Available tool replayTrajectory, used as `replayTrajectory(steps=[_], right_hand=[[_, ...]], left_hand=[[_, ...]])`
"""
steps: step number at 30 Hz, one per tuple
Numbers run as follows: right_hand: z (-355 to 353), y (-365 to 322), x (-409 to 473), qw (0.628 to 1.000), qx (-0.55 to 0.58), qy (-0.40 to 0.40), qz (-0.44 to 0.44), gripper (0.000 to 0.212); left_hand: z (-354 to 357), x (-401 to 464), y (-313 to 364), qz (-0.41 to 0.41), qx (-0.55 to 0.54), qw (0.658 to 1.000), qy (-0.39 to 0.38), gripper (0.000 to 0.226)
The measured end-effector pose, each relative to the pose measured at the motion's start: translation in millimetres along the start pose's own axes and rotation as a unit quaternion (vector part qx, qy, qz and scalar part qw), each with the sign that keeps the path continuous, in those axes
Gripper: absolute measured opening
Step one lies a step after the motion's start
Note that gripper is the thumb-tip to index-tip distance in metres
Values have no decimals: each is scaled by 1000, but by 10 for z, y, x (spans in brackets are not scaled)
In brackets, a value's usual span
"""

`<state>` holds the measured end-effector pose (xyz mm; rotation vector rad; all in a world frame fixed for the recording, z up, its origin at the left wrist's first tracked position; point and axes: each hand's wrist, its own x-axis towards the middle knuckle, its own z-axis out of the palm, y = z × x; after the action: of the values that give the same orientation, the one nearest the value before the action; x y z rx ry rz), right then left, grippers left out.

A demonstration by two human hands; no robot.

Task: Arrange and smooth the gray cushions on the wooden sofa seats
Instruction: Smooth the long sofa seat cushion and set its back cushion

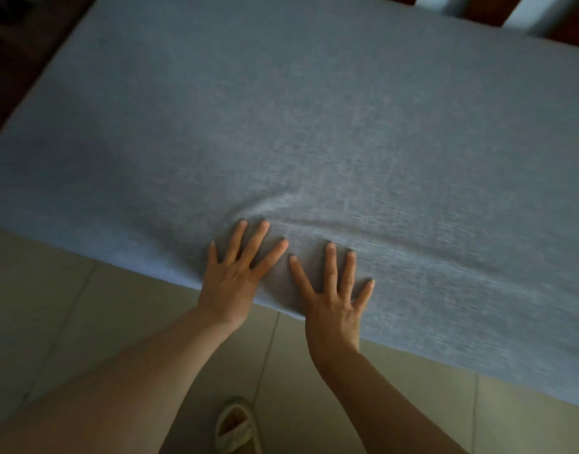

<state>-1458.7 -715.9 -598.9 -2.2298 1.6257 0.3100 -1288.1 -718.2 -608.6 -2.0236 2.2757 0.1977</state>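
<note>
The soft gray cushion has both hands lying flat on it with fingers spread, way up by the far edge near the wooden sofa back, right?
Not quite. The head view shows the left hand and right hand flat with fingers spread on the soft gray fabric cushion, but at its near edge, beside the floor tiles, not the far one.

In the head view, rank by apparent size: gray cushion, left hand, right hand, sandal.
1. gray cushion, by far
2. left hand and right hand, alike, both flat on it
3. sandal, partly cut off
</note>
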Motion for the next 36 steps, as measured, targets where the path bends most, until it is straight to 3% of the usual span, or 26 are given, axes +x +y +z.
replayTrajectory(steps=[2,6,13,17,22,27,30,33,36], right_hand=[[39,-108,27,998,-8,48,29,117],[73,-79,20,998,-61,19,29,112],[153,-246,95,992,-75,86,58,118],[166,-526,243,990,-74,115,19,110],[220,-1084,550,986,-75,144,-21,108],[308,-1736,748,986,-30,158,42,110],[323,-2117,889,985,-28,160,64,122],[247,-2406,1053,985,-15,144,92,126],[195,-2469,1098,991,-22,79,108,128]], left_hand=[[32,10,-76,10,9,1000,-2,106],[94,29,-55,12,5,1000,20,94],[-71,2,-226,50,-35,998,18,78],[-142,-82,-657,-8,-37,999,12,86],[-130,-175,-1421,-55,-13,998,-40,124],[-80,-129,-2088,-18,18,999,-26,112],[-78,-90,-2358,25,17,999,-19,97],[-152,-46,-2559,14,8,999,-40,102],[-170,14,-2612,16,12,994,-105,109]])
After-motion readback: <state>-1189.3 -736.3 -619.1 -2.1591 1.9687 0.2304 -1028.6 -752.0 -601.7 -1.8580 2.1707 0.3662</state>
